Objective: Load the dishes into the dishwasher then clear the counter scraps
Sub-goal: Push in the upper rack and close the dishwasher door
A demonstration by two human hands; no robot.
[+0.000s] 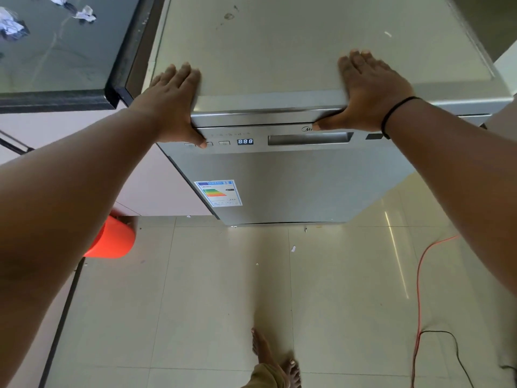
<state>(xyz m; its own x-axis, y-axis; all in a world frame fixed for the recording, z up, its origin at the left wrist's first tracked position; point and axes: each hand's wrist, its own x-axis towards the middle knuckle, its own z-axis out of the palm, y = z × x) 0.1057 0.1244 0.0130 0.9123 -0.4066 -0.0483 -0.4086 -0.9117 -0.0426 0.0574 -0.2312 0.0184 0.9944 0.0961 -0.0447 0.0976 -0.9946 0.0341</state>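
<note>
The dishwasher (293,177) stands with its door closed, and both hands lie on its front top edge. The left hand (173,99) rests flat at the left corner of its top, fingers straight and spread over the lid, while the thumb reaches down onto the control panel (229,141) just left of the lit display (245,141). The right hand (369,91) lies flat toward the right side of the top — fingers straight, thumb hooked under the lip just above the door handle recess (309,139). Neither hand holds anything.

To the left of the dishwasher, the dark counter (56,57) carries crumpled paper scraps (11,25) at its far end, well apart from both hands. Low on the dishwasher door sits an energy label (218,193). On the floor left of the dishwasher stands an orange bin (114,239) — to the right trails an orange cable (419,275).
</note>
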